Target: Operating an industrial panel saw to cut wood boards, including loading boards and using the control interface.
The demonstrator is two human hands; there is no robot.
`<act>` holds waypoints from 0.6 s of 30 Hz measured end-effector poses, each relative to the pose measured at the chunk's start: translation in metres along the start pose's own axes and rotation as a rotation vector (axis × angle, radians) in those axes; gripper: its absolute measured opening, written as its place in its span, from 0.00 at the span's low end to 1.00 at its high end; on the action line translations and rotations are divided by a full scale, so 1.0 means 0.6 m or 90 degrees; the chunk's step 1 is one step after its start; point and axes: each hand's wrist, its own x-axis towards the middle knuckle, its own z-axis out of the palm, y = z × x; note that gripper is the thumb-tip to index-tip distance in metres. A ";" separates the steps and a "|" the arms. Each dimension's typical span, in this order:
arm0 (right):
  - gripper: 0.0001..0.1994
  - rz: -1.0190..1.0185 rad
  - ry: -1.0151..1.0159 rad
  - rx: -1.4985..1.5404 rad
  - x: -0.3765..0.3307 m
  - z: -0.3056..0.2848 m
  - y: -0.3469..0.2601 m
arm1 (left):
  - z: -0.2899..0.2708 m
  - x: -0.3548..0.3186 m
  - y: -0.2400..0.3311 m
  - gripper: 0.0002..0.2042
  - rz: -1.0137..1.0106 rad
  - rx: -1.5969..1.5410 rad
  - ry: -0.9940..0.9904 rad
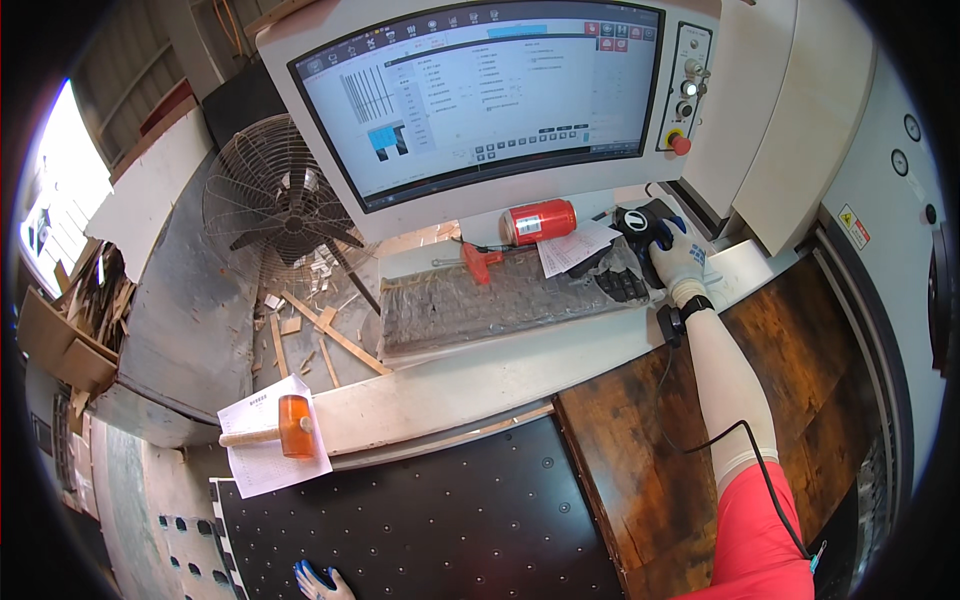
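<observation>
My right hand (680, 258), in a white glove with blue fingertips, reaches to the far right of the ledge. Its fingers curl over a black rounded object (637, 222) with a round white mark; its exact kind cannot be made out. Beside it lie a white paper slip (577, 247) and a dark glove (622, 285). My left hand (322, 582), gloved alike and cut off by the lower edge, rests on the black studded table (430, 515), holding nothing, fingers apart. A mallet (297, 427) with an orange head lies on a printed sheet (268, 478) farther left.
A large monitor (480, 100) stands behind the ledge, with a red stop button (679, 144) on its side panel. A red can (540, 222) and a red-handled tool (481, 262) lie below it. Brown wood-look panels (640, 440) are at right, a caged fan (285, 190) at left.
</observation>
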 end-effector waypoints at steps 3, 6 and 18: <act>0.21 -0.011 0.014 -0.007 -0.001 -0.001 0.003 | -0.009 0.001 0.010 0.31 0.003 -0.011 -0.003; 0.21 -0.022 0.021 0.004 -0.003 -0.001 -0.004 | -0.008 0.000 0.006 0.31 0.006 -0.013 0.004; 0.22 -0.008 -0.004 0.002 -0.003 -0.008 -0.010 | -0.005 0.000 0.003 0.31 0.004 -0.008 -0.001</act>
